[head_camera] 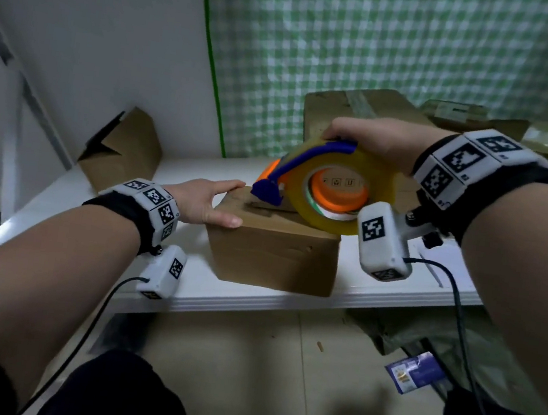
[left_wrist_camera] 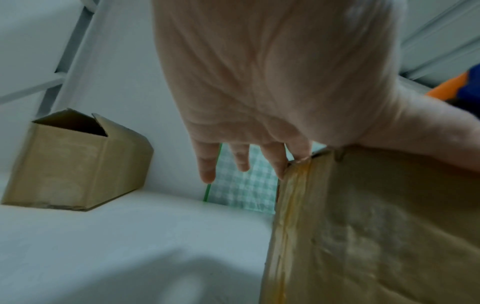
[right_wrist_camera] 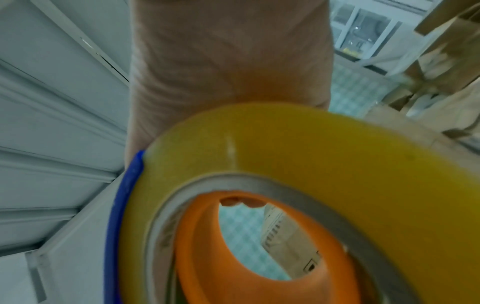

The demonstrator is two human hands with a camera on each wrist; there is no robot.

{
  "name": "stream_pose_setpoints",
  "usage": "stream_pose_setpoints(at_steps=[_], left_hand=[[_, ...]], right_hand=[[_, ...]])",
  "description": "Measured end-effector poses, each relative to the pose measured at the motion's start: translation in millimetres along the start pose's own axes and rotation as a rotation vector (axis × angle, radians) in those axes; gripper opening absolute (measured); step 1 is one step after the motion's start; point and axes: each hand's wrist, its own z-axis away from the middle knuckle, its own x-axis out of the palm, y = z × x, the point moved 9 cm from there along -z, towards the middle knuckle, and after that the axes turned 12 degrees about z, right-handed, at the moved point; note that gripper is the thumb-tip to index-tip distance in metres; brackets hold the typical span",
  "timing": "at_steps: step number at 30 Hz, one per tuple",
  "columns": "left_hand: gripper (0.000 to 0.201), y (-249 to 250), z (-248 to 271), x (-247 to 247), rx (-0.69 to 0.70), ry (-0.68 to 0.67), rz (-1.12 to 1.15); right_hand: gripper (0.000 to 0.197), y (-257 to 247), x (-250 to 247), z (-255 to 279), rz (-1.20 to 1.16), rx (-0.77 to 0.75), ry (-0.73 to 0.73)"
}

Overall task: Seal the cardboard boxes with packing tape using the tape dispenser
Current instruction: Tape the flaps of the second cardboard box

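A small brown cardboard box (head_camera: 273,255) stands on the white table (head_camera: 247,300) near its front edge. My left hand (head_camera: 207,204) rests flat on the box's left top corner, fingers straight, thumb along the near edge (left_wrist_camera: 441,142). My right hand (head_camera: 374,138) grips the tape dispenser (head_camera: 323,187) from above; it has a blue frame, an orange hub and a yellowish tape roll (right_wrist_camera: 311,148). The dispenser's blue nose touches the box top near the left end. My right fingertips show through the orange hub (right_wrist_camera: 244,202).
An open, unsealed box (head_camera: 124,151) (left_wrist_camera: 75,162) lies on its side at the table's back left. A larger taped box (head_camera: 364,108) and more cardboard stand behind at the right. Green checked cloth hangs at the back. Bags and a blue packet (head_camera: 414,373) lie on the floor.
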Motion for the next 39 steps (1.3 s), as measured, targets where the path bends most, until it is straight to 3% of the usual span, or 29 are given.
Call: stream_pose_setpoints(at_steps=[5,8,13,18,21,27,31,34,39], left_hand=[[0.14,0.8,-7.2,-3.9,-0.069,-0.059,-0.144],[0.115,14.6,-6.7,-10.1,-0.097,-0.102,-0.225],[0.083,58.7,-16.6,9.9,0.02,-0.241,-0.036],[0.054,58.5,-32.5,18.0,0.035,-0.161,-0.06],[0.047,54.4,-32.2,12.4,0.036,-0.137,-0.082],[0.064,30.6,-22.6,-1.8,-0.074,-0.117,-0.103],[0.093,41.5,-21.1,-0.7,-0.056,-0.152,-0.211],[0.109,46.6,-20.4,1.3,-0.053,-0.204,-0.263],[0.108,47.6,-22.8,0.7,-0.064,-0.206,-0.301]], right_hand=[[0.046,4.5,-2.4,6.3,0.069,-0.03,-0.011],[0.041,1.2,-2.3,7.5,0.06,-0.055,0.032],[0.039,4.3,-1.4,8.6,-0.009,-0.034,0.056],[0.036,14.4,-2.1,6.0,-0.102,0.012,0.066],[0.034,10.9,1.6,2.4,-0.157,0.014,0.064],[0.053,-8.0,18.9,-5.6,-0.163,-0.053,-0.007],[0.033,10.5,12.2,0.2,-0.157,-0.041,-0.083],[0.03,41.3,7.2,4.4,-0.147,0.029,-0.102],[0.044,72.5,3.7,4.1,-0.042,0.105,-0.05]])
